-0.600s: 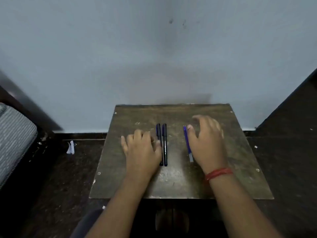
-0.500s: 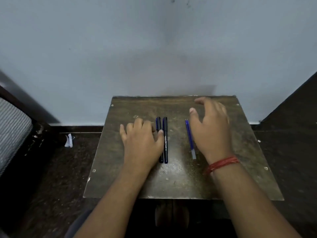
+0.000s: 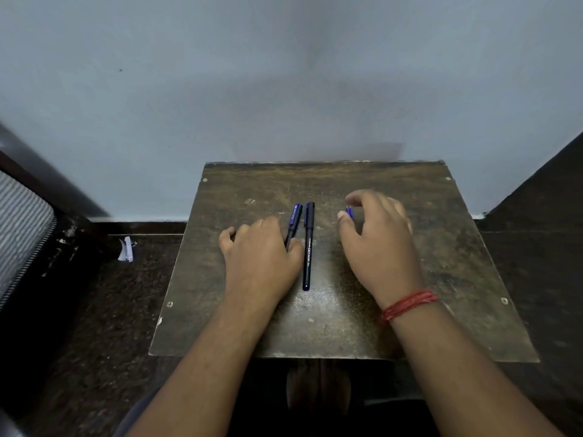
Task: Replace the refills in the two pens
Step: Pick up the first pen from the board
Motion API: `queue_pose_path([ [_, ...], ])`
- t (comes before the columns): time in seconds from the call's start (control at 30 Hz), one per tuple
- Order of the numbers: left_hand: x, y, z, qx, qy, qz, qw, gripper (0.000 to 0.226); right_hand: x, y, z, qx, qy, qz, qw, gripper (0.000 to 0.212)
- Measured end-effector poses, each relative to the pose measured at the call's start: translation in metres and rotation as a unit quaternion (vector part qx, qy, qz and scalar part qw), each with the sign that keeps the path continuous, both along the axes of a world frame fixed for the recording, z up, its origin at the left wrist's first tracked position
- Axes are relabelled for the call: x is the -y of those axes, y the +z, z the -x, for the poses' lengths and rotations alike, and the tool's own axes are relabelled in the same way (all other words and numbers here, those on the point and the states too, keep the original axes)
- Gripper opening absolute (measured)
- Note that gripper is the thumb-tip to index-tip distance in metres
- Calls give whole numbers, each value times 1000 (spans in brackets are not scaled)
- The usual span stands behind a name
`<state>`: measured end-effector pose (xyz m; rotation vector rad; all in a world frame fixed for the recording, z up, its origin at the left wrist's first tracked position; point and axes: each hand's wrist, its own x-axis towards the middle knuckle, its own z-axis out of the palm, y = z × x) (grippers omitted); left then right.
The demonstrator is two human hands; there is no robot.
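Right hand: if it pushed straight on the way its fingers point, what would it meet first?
Probably bare table top, then the wall behind it. The right hand already covers the blue refill; nothing else shows ahead, though height is unclear.

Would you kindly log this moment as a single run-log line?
left hand: grips left pen | right hand: over blue refill, grip unclear | right pen: flat on table, untouched | refills swapped: none
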<state>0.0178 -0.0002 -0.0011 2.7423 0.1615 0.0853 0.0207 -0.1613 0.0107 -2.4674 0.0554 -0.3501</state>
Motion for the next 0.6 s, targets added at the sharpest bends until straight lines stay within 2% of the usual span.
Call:
queue_pose_path([
  [0.17, -3, 11, 2, 59, 9, 76, 995, 19, 0, 0, 0, 11, 3, -16, 1000, 20],
  [0.27, 5, 20, 10, 69, -28, 189, 979, 15, -2, 3, -1, 12, 10, -116, 993, 17],
  [0.37, 18, 22, 20, 41, -83, 259, 962, 9, -5, 8, -3, -37, 39, -314, 948, 15],
  [0.43, 24, 22, 23, 31, -106, 287, 952, 8, -5, 9, -2, -70, 50, -406, 910, 21],
  [0.6, 27, 23, 24, 32, -124, 332, 935, 6, -4, 9, -1, -126, 72, -511, 847, 14],
])
